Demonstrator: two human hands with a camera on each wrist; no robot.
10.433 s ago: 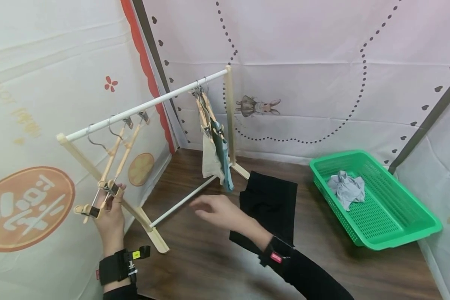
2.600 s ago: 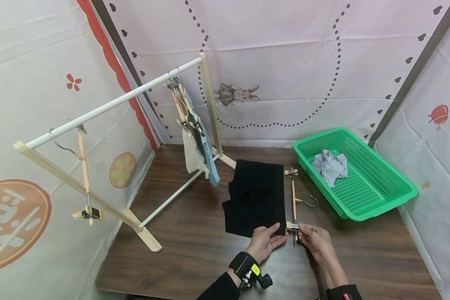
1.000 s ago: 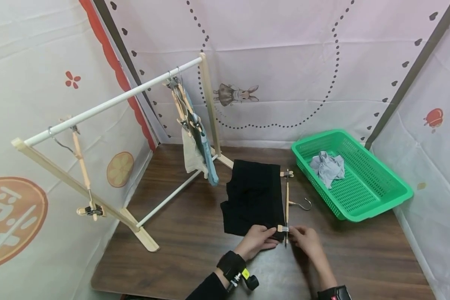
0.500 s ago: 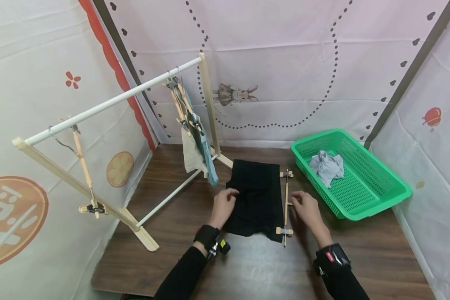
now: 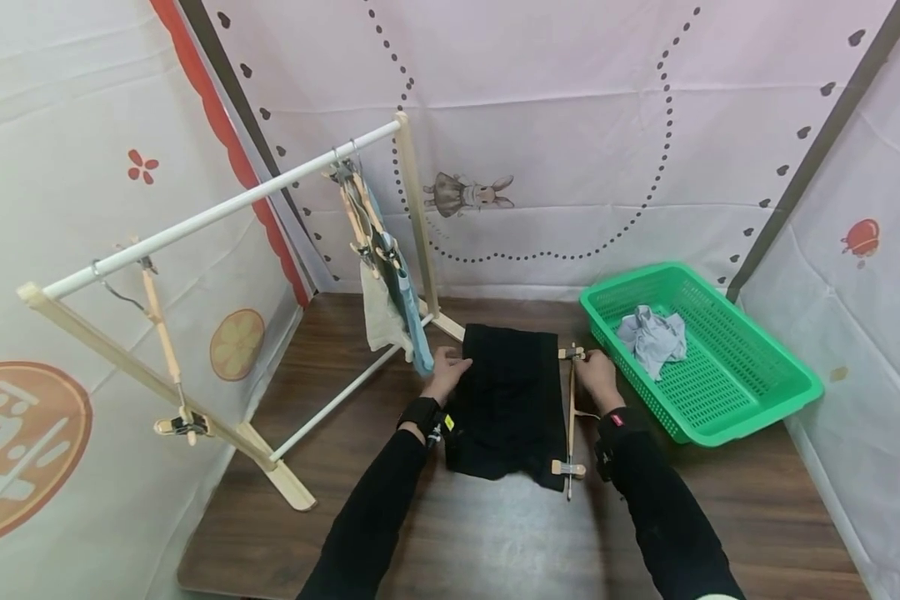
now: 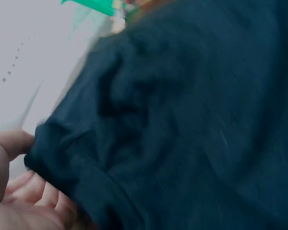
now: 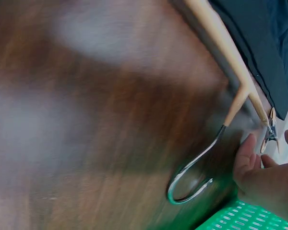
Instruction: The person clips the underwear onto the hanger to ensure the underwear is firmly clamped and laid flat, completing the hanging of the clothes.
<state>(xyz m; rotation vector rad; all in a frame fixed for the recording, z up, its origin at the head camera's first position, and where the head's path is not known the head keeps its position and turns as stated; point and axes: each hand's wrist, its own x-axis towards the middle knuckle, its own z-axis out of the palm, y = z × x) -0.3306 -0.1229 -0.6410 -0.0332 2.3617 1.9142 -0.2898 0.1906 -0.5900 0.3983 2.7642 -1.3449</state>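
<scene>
Black shorts [image 5: 506, 400] lie flat on the table, waistband toward a wooden clip hanger [image 5: 572, 400]. The hanger's lower clip [image 5: 567, 469] overlaps the waistband's near end. Its upper clip [image 5: 572, 353] sits at the far end of that edge. My right hand [image 5: 598, 377] reaches this upper clip, thumb and fingers apart around it in the right wrist view. The hanger's metal hook [image 7: 182, 184] points toward the basket. At the shorts' left edge is my left hand [image 5: 442, 373]; in the blurred left wrist view its thumb and fingers lie loosely by the cloth corner.
A rack with a white rail [image 5: 225, 212] stands at left. One bare clip hanger [image 5: 163, 325] hangs at its near end; hangers with small garments [image 5: 390, 308] hang at the far end. A green basket [image 5: 765, 358] holds a crumpled grey-blue cloth [image 5: 654, 337].
One of two bare hangers has gone from the rack to the table. My hands have left the lower clip: the right moved up to the upper clip, the left to the shorts' left edge.
</scene>
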